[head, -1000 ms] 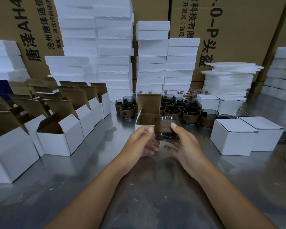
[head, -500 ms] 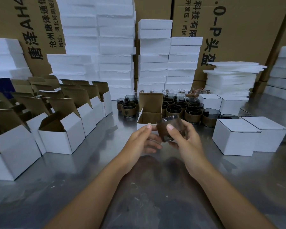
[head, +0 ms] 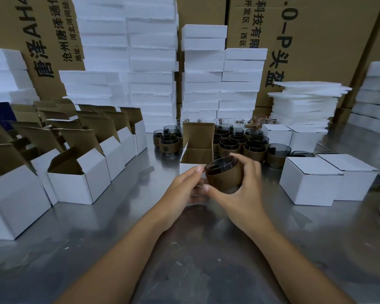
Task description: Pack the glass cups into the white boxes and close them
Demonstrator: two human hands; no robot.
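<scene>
Head view: in the middle of the frame, the right hand (head: 244, 194) grasps a glass cup (head: 225, 175) wrapped in a brown sleeve. Its fingers curl round the far side and its thumb crosses the near side. The cup is held clear of the metal table (head: 184, 260), tilted so its dark mouth faces up and to the left. The left hand (head: 184, 189) sits just left of the cup with its thumb tip at the rim. Its fingers reach under the cup and are blurred, so I cannot tell whether they grip it or only touch it.

Directly behind the cup stands an open white box (head: 188, 170), its brown-lined lid upright. Beyond it, in the centre, more sleeved cups (head: 239, 143) stand close together on the table.

Two closed white boxes (head: 309, 183) sit side by side at centre right, with two more further back. Rows of open boxes (head: 81, 178) with raised flaps fill the left side.

White foam stacks (head: 151, 62) rise across the upper part of the frame, in front of brown cartons (head: 316, 40) with black printing. A heap of thin foam sheets (head: 305, 102) lies at upper right.
</scene>
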